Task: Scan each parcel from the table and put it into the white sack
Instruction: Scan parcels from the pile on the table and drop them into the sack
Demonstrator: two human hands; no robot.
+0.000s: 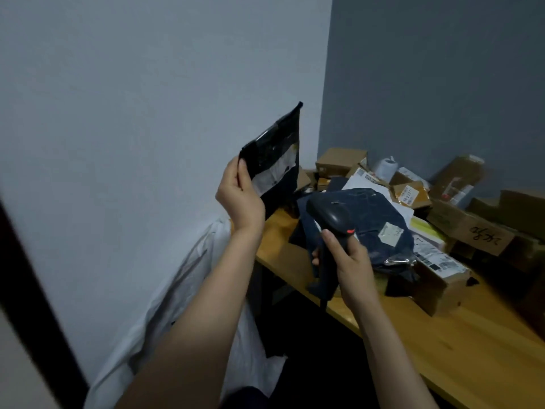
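White sack [182, 290]: slumped against the wall, just beside the left end of the table [442, 349].

Left hand [240, 199]: raised above the table's left end. Thumb and fingers pinch the lower left corner of a black parcel [277, 160]. The parcel stands up and to the right of the grip, tilted, with one corner topmost, held clear of the table.

Parcel look: flat, glossy black plastic mailer. A white label crosses its lower face; the print is too blurred to read.

Scanner [330, 215]: dark, handheld, with an orange trigger, over the table's near edge, head aimed up toward the parcel.

Right hand [351, 261]: fingers wrapped round the scanner's handle.

On the table behind the scanner lies a dark blue bag [380, 228] with a small label. Cardboard boxes [339, 160] are heaped along the table's far side.
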